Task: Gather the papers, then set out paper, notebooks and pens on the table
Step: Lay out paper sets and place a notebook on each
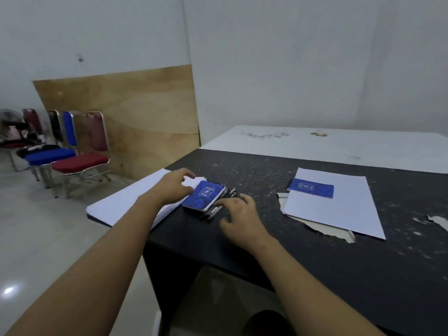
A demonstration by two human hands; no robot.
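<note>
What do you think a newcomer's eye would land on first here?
Both hands draw the eye first: the left hand rests on the paper stack at the black table's left edge, and the right hand reaches the pens beside a blue notebook pile. Further right, a lone sheet carries a second notebook.

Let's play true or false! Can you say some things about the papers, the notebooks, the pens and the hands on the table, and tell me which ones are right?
1. A small blue notebook lies on the single white paper sheet. True.
2. The black pens lie on that sheet too. False: they lie beside the stack of blue notebooks.
3. The right hand holds a notebook up in the air. False: it is low over the dark speckled table, at the pens.
4. The left hand is over the thick stack of white paper. True.
</note>
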